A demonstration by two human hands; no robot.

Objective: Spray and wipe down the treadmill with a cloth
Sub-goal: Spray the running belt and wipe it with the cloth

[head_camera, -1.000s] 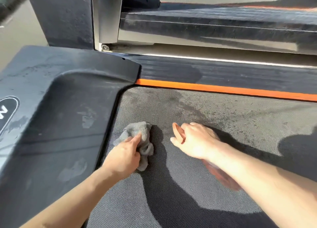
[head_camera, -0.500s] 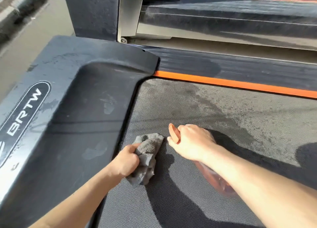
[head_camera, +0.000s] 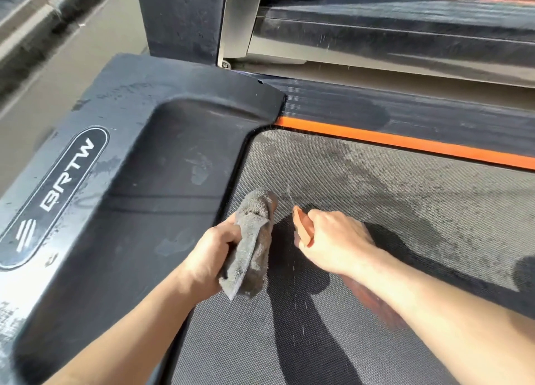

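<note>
Gripping grey cloth point(head_camera: 252, 240) in left hand point(head_camera: 211, 257), orange spray bottle point(head_camera: 303, 224) in right hand point(head_camera: 333, 240), over damp treadmill belt point(head_camera: 390, 211) beside black cover point(head_camera: 144, 182).

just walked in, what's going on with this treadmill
A person is cleaning a black treadmill. The left hand grips a crumpled grey cloth beside the black plastic motor cover. The right hand holds an orange translucent spray bottle, a thin jet leaving its nozzle. The textured grey running belt shows dark wet patches.
</note>
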